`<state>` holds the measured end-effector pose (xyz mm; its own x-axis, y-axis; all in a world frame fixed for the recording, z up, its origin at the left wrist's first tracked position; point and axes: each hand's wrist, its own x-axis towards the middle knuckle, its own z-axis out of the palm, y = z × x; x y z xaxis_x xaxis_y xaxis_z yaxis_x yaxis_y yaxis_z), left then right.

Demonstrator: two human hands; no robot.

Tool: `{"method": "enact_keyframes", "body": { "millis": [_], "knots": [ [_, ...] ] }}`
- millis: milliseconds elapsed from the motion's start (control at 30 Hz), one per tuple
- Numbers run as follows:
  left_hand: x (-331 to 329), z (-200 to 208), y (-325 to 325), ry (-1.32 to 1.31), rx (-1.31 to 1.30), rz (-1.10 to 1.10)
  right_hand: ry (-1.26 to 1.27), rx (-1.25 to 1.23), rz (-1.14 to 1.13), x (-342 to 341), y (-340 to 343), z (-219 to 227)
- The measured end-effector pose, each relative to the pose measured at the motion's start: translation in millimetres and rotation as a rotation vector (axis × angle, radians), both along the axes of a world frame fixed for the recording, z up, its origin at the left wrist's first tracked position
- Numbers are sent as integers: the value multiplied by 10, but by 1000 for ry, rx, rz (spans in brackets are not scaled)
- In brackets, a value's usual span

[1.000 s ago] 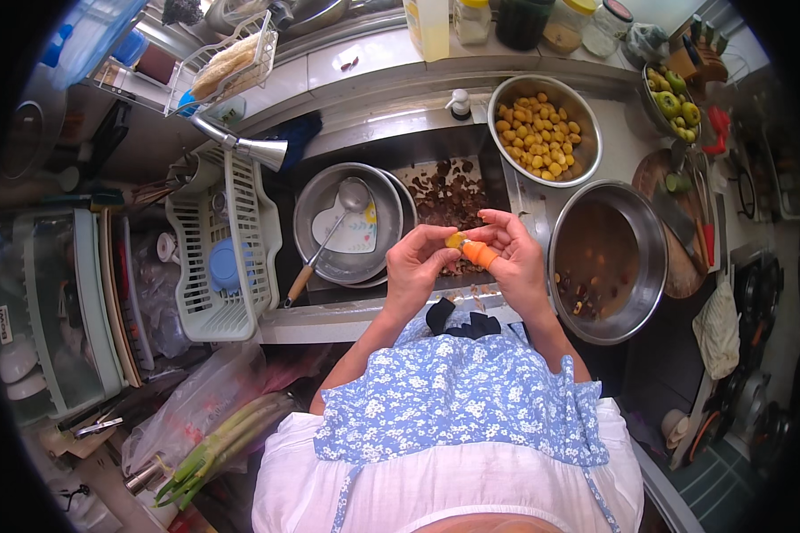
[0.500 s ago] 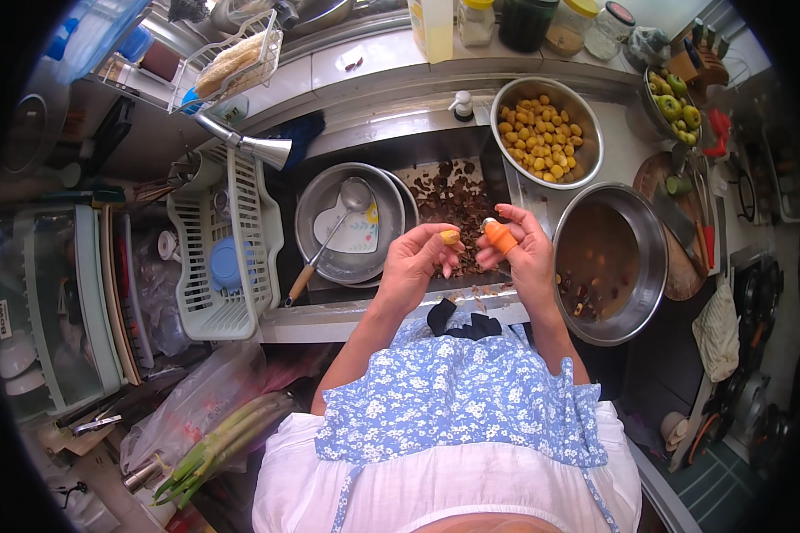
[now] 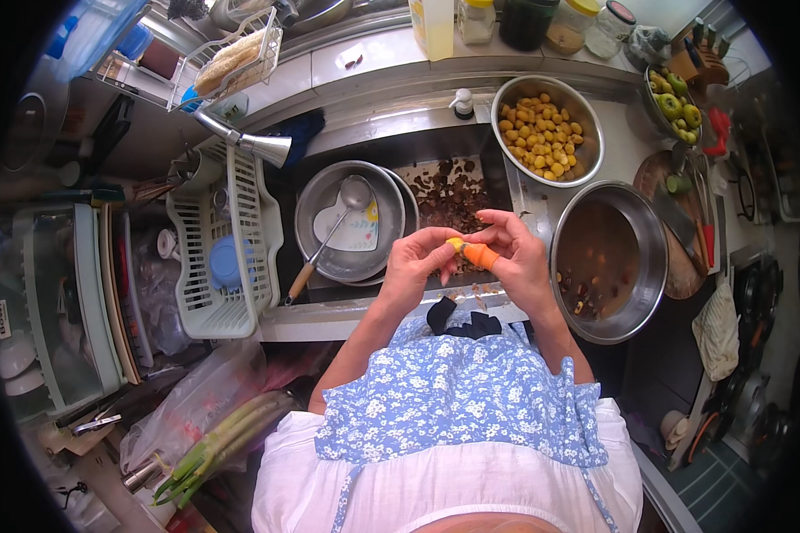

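Observation:
Over the front of the sink, my left hand [image 3: 414,266] pinches a small yellow peeled chestnut [image 3: 455,243] between thumb and fingertips. My right hand [image 3: 520,262] meets it from the other side, fingers curled in against the nut. An orange thumb guard [image 3: 481,257] covers the right thumb and presses at the chestnut; its tip is partly hidden. Brown shell scraps [image 3: 453,191] lie below in the sink. Behind to the right, a steel bowl [image 3: 596,133] holds many yellow chestnuts. Nearer, a larger steel basin [image 3: 660,293] contains brown water with dark pieces in it.
Left in the sink, a metal bowl [image 3: 306,226] holds a heart-shaped dish and a wooden-handled ladle [image 3: 329,235]. Beside it are a white dish rack [image 3: 196,302] and the tap [image 3: 262,149]. A round chopping board [image 3: 684,275] with a cleaver lies right. Jars line the back ledge.
My right hand has moved left, bringing the orange thumb guard from apart to contact with the chestnut. The left hand still holds the nut.

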<state>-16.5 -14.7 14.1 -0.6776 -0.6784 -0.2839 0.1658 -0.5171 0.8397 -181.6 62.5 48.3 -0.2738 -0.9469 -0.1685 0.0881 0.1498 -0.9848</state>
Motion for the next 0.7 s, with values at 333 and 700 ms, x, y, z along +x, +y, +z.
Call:
{"method": "enact_keyframes", "body": {
  "millis": [333,700],
  "knots": [
    [31,32,-74,151,161,-95,-390,38,7,-130,7,-18],
    [38,59,-35,-18,-59,-90,-189,63,37,-71,29,-37]
  ]
}}
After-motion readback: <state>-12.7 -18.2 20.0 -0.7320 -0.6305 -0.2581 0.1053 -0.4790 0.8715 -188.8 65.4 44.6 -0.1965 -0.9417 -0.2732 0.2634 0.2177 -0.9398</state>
